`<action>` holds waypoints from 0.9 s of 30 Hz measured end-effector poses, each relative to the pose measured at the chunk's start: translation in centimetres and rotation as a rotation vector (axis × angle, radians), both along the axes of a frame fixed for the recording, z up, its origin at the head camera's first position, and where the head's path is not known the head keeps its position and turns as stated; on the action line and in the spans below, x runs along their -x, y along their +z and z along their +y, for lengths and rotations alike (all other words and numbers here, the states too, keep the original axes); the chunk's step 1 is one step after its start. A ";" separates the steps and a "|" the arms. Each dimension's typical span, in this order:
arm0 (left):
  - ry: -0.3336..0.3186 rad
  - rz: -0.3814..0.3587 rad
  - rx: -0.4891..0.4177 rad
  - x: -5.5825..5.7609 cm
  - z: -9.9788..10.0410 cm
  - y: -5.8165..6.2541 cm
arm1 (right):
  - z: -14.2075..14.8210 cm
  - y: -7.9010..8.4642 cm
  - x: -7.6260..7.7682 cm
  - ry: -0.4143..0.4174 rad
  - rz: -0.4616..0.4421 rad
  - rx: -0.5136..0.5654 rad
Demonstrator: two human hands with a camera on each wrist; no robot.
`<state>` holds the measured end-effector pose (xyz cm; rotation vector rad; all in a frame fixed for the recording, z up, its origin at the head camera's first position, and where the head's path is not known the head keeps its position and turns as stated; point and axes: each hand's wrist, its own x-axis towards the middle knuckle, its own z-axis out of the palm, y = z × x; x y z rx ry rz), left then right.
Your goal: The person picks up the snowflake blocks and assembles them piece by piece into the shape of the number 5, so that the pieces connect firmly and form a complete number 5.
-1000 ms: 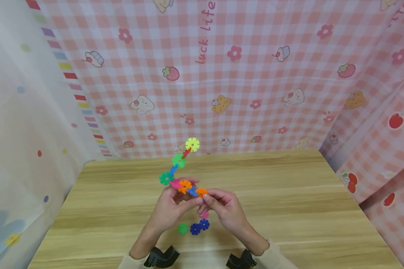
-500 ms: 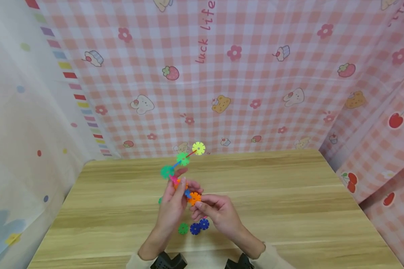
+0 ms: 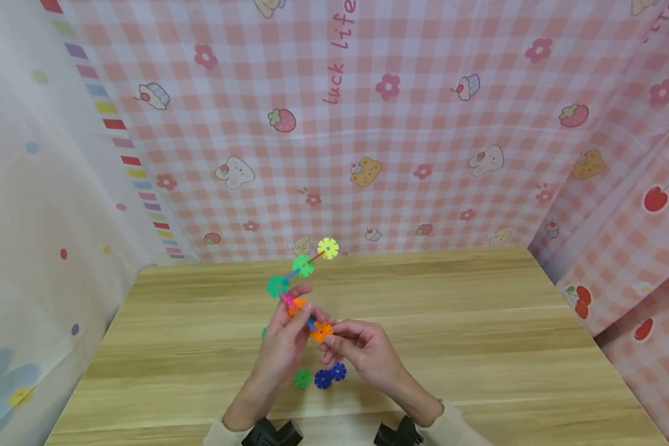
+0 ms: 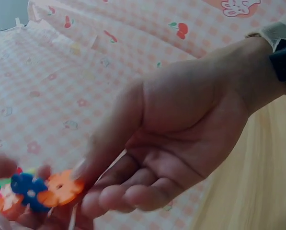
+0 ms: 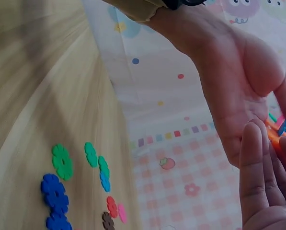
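A chain of notched plastic snowflake discs is held above the table between both hands. From its yellow disc (image 3: 328, 248) at the far end it runs through a green disc (image 3: 303, 265) and a teal disc (image 3: 277, 286) to a pink one (image 3: 287, 300). My left hand (image 3: 279, 350) grips the chain near an orange disc and a blue disc (image 4: 30, 191), partly covering them. At the near end, my right hand (image 3: 368, 356) pinches the last orange disc (image 3: 321, 332) between thumb and fingers. That disc joins the blue one in the left wrist view.
Loose discs lie on the wooden table (image 3: 479, 347): a green one (image 3: 303, 378) and two dark blue ones (image 3: 323, 379) below the hands. Several more, including a red disc (image 5: 112, 207) and a brown disc (image 5: 108, 221), show in the right wrist view. Patterned cloth (image 3: 401, 142) hangs behind.
My left hand has turned, its thumb now over the chain's middle. The chain's yellow end swung right and slightly down, and the near orange disc moved left with my right hand. Little differs since half a second ago.
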<state>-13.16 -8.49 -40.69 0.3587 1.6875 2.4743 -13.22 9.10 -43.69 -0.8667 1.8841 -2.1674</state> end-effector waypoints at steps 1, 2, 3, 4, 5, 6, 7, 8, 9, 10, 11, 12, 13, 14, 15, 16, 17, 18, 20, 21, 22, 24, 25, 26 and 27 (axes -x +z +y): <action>-0.015 0.010 0.018 0.0 -0.1 -0.1 | 0.1 0.0 0.0 -0.006 0.011 -0.009; -0.029 0.019 0.041 0.0 -0.3 -0.2 | 0.2 0.0 0.1 -0.015 0.020 -0.016; -0.046 0.030 0.069 0.0 -0.4 -0.2 | 0.3 0.0 0.1 -0.023 0.031 -0.024; -0.059 0.044 0.103 0.0 -0.5 -0.3 | 0.4 0.0 0.1 -0.029 0.043 -0.028; -0.069 0.052 0.142 0.0 -0.6 -0.3 | 0.5 0.0 0.2 -0.034 0.050 -0.030; -0.078 0.058 0.181 0.0 -0.7 -0.3 | 0.6 -0.1 0.2 -0.033 0.060 -0.029; -0.083 0.058 0.218 0.0 -0.7 -0.3 | 0.7 -0.1 0.3 -0.029 0.066 -0.029; -0.084 0.056 0.256 0.0 -0.8 -0.3 | 0.8 -0.1 0.3 -0.026 0.067 -0.030; -0.087 0.055 0.290 -0.1 -0.8 -0.2 | 0.9 -0.1 0.3 -0.021 0.074 -0.030; -0.084 0.042 0.323 -0.1 -0.9 -0.2 | 1.0 -0.1 0.3 -0.017 0.079 -0.034; -0.079 0.021 0.359 -0.2 -0.9 -0.1 | 1.1 -0.1 0.3 -0.016 0.079 -0.041; -0.076 0.002 0.386 -0.2 -0.9 0.0 | 1.2 -0.1 0.3 -0.015 0.083 -0.049; -0.072 -0.021 0.407 -0.3 -0.9 0.0 | 1.2 -0.1 0.3 -0.017 0.081 -0.059; -0.066 -0.048 0.427 -0.4 -0.8 0.1 | 1.2 -0.1 0.3 -0.021 0.076 -0.070; -0.058 -0.074 0.445 -0.4 -0.8 0.1 | 1.3 0.0 0.3 -0.026 0.071 -0.083; -0.043 -0.104 0.464 -0.5 -0.7 0.2 | 1.3 0.0 0.3 -0.031 0.065 -0.098; -0.030 -0.125 0.478 -0.5 -0.7 0.2 | 1.3 -0.1 0.3 -0.034 0.055 -0.113; -0.015 -0.140 0.483 -0.6 -0.6 0.2 | 1.3 -0.1 0.3 -0.035 0.047 -0.131; 0.025 -0.162 0.492 -0.6 -0.5 0.2 | 1.4 -0.1 0.4 -0.031 0.039 -0.156; 0.049 -0.165 0.494 -0.6 -0.5 0.1 | 1.5 -0.2 0.5 -0.030 0.034 -0.162; 0.075 -0.166 0.493 -0.5 -0.5 0.1 | 1.6 -0.2 0.7 -0.032 0.029 -0.167; 0.116 -0.153 0.486 -0.3 -0.6 0.0 | 2.0 -0.2 1.3 -0.053 0.027 -0.190; 0.136 -0.146 0.482 -0.2 -0.7 -0.1 | 2.3 -0.2 1.7 -0.074 0.018 -0.211; 0.153 -0.139 0.480 -0.1 -0.8 -0.1 | 2.6 -0.3 2.1 -0.102 0.006 -0.241; 0.167 -0.140 0.475 0.0 -1.0 -0.2 | 2.9 -0.4 2.6 -0.135 -0.012 -0.284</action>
